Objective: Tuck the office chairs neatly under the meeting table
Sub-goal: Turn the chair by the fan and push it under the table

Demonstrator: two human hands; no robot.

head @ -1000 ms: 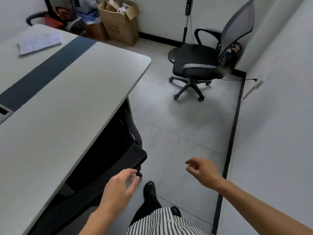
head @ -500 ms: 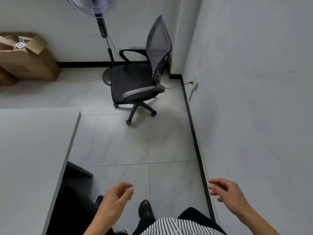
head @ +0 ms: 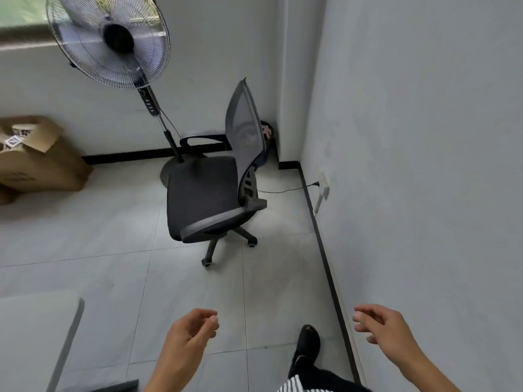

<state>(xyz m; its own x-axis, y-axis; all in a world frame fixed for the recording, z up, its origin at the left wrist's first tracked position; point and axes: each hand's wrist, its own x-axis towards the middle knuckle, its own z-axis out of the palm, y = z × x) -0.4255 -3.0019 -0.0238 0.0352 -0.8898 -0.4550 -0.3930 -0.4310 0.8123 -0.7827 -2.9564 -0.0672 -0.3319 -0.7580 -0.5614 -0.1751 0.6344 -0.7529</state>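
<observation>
The office chair (head: 209,199) stands on the tiled floor (head: 113,250) in the room's far corner, well apart from the table (head: 34,335), whose corner shows at the lower left. Its mesh back faces the right wall (head: 424,165). Just behind it stands a fan (head: 110,41), and a cardboard box (head: 36,162) sits against the back wall farther left. The left hand (head: 189,335) and right hand (head: 382,329) hang apart in the foreground, both empty, fingers loosely curled. A dark shoe (head: 307,343) steps between them.
</observation>
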